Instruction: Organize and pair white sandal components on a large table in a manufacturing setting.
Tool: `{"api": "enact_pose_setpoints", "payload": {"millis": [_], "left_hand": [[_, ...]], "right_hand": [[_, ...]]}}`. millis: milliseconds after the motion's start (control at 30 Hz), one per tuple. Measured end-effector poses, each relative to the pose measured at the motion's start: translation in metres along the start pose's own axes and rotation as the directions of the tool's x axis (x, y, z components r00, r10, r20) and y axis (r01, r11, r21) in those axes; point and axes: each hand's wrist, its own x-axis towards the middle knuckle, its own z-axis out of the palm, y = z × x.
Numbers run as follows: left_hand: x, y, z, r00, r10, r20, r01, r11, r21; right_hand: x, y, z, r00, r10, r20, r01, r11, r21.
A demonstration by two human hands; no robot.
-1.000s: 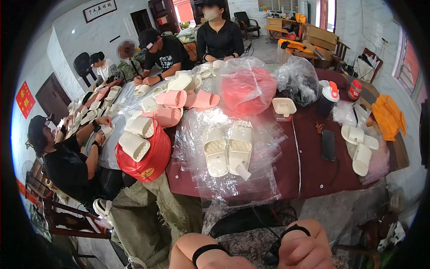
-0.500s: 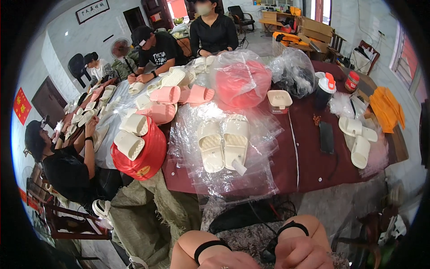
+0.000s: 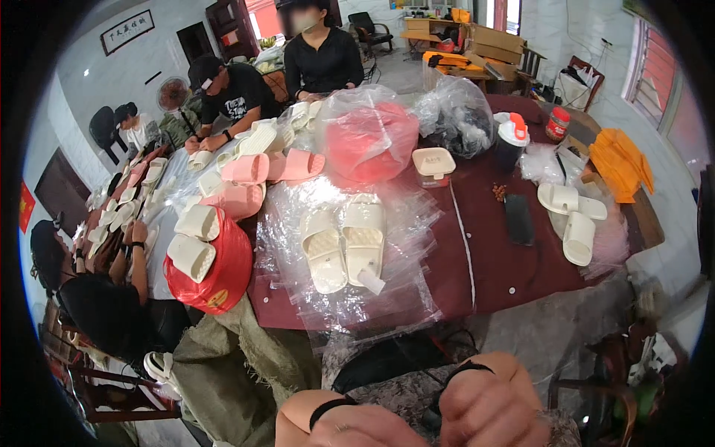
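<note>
At the bottom edge my left hand shows its back; its fingers are cut off by the frame. Beside it my right hand has its fingers curled in, and whatever may be inside is hidden. Each arm has a black band near the wrist. Both hands are off the table, near my lap. Nearest on the tabletop is a pair of cream slippers lying side by side on clear plastic bags. A small white tag hangs on the right slipper.
Left of the pair, cream slippers rest on a red bag, with pink slippers behind. A lidded tub, tumbler, phone and more slippers stand right. Several people work around the table.
The whole scene has shifted left in view as my head turned a little right. My hands show slightly more above the bottom edge. The slippers stay where they were on the bags.
</note>
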Motion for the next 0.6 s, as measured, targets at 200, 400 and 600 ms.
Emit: {"api": "enact_pose_setpoints", "payload": {"millis": [200,400,600], "left_hand": [[-0.020,0.001,-0.002,0.847,-0.168,-0.505,0.515,0.499,0.697],[-0.052,-0.044,-0.023,0.760,-0.099,-0.643,0.650,0.143,0.747],[-0.102,-0.071,-0.048,0.503,-0.184,-0.845,0.845,0.309,0.436]], "right_hand": [[-0.025,0.033,-0.008,0.906,0.357,-0.229,-0.399,0.901,-0.172],[-0.044,0.068,-0.038,0.816,0.552,-0.170,-0.576,0.758,-0.306],[-0.080,0.111,-0.074,0.588,0.769,-0.252,-0.801,0.510,-0.314]]}}
